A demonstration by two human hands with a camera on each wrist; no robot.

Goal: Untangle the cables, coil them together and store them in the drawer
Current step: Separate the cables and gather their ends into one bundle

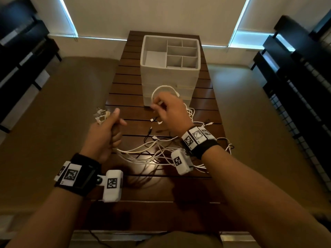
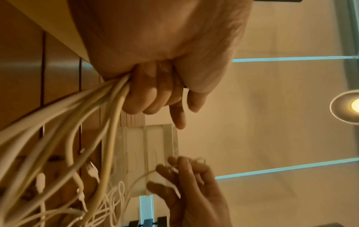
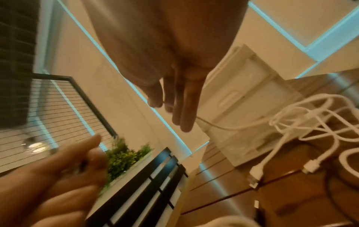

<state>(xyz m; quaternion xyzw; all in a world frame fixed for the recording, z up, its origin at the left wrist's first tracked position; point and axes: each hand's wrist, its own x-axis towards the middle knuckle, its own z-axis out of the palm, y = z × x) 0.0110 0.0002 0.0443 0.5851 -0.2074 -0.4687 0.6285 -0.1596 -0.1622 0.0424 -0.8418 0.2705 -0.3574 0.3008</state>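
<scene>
White cables (image 1: 143, 151) are bunched in the left hand (image 1: 105, 133), fingers curled round them, plugs (image 1: 101, 116) protruding above the fist at centre left. One cable loop (image 1: 164, 90) is pinched by the right hand (image 1: 170, 113) before the drawer unit (image 1: 170, 76); the rest lie on the slatted table (image 1: 125, 97).

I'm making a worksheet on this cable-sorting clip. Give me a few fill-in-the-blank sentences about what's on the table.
1. The left hand grips a bundle of ____ cables.
2. The right hand pinches one thin cable in front of the ____ organizer.
3. The loose cables lie on a ____ table of dark slats.

Missing words: white; white; wooden
</scene>
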